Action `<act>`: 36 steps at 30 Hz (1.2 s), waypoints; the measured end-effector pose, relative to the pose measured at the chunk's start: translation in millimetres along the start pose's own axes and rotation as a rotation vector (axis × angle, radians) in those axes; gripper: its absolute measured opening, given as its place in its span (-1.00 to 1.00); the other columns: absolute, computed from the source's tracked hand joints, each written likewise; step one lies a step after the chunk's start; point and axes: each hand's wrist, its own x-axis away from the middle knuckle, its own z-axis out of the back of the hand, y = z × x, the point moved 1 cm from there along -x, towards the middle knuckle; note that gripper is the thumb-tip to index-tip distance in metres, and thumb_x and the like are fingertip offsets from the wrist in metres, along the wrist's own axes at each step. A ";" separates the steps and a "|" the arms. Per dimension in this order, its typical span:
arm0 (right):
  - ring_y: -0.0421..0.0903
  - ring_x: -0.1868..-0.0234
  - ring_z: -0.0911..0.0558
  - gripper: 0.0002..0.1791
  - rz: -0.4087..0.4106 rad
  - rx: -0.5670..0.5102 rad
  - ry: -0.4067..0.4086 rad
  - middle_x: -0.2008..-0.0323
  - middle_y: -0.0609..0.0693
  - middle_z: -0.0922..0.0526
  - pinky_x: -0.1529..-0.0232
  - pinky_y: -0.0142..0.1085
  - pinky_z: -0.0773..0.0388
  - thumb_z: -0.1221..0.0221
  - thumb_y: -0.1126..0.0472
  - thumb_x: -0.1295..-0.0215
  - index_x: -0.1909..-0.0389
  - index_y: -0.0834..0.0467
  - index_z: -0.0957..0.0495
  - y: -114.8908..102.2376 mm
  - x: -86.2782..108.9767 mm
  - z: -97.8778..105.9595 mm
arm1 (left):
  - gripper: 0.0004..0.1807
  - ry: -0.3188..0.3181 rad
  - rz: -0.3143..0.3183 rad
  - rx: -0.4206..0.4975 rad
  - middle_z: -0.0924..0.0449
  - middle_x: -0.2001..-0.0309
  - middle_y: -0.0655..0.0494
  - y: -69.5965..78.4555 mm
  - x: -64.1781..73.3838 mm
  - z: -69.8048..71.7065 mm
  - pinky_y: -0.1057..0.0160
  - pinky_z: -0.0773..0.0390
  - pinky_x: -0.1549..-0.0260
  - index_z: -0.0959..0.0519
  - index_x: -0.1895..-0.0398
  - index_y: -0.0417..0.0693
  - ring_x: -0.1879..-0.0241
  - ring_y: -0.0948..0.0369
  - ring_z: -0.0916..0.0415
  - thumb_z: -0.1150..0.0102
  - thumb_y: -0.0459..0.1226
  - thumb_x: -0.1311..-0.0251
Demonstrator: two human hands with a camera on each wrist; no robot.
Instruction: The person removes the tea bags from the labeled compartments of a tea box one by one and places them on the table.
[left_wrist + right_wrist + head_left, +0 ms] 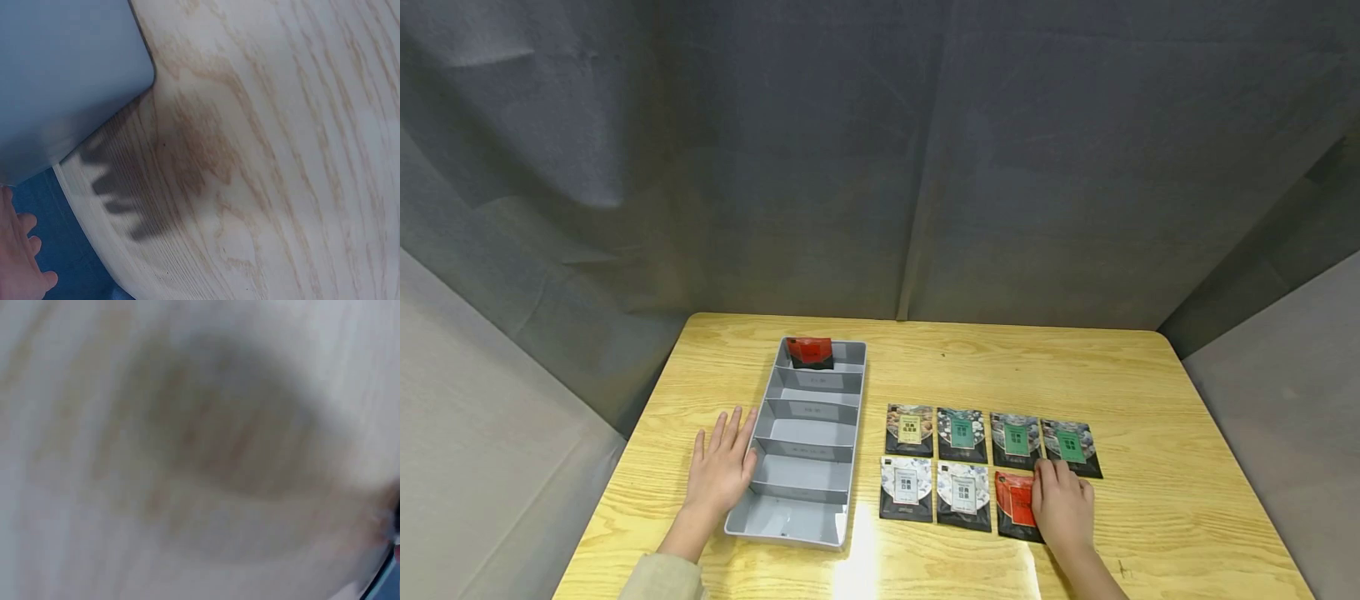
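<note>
My right hand (pixel 1066 508) pinches the right edge of a red-and-black packet (pixel 1017 505) with Chinese lettering, at the right end of the near row. The fingers cover part of its right side. The right wrist view is strongly blurred, with only a dark bit of something by the fingers at its right edge. On the left, my left hand (pixel 721 468) is spread flat beside a long grey tray (pixel 736 518), fingers straight, thumb at its left wall. Another red-and-black packet (pixel 811 353) stands tilted in the tray's far compartment.
Left of the held packet lie two white-and-black packets (pixel 906 489). Behind them is a row of a brown-yellow packet (pixel 910 430) and several green-labelled packets (pixel 1017 441). Labelled dividers (pixel 816 411) split the tray. A grey curtain (pixel 820 167) rises behind the wooden table (pixel 985 358).
</note>
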 end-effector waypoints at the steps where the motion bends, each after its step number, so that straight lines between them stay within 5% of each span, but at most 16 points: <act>1: 0.14 0.31 -0.49 -0.89 0.000 -0.007 0.003 0.33 0.14 -0.48 0.16 0.10 -0.28 -0.13 0.27 -0.17 0.29 0.20 -0.48 -1.6 -2.0 1.2 | -0.40 0.000 -0.001 0.000 0.06 -0.41 -0.09 0.1 -0.1 -0.1 -0.20 0.27 -0.29 -0.05 -0.41 0.00 -0.39 -0.08 0.19 0.23 -0.11 -0.31; 14: 0.09 0.27 -0.54 -0.86 0.116 -0.114 0.066 0.35 0.07 -0.57 0.18 0.07 -0.36 -0.16 0.28 -0.15 0.25 0.17 -0.52 -53.7 -45.5 5.3 | -0.40 0.006 -0.002 -0.004 0.04 -0.41 -0.09 1.0 -0.1 0.2 -0.21 0.26 -0.28 -0.05 -0.41 0.01 -0.38 -0.09 0.15 0.22 -0.11 -0.30; 36: -0.02 0.13 -0.52 -0.73 0.317 -0.211 -0.040 0.15 0.00 -0.57 0.06 -0.11 -0.42 -0.08 0.19 -0.28 0.01 0.09 -0.44 -206.1 -143.8 -3.2 | -0.40 -0.012 -0.001 0.009 0.05 -0.41 -0.10 1.4 0.5 2.9 -0.21 0.28 -0.28 -0.03 -0.42 0.02 -0.39 -0.09 0.21 0.24 -0.11 -0.32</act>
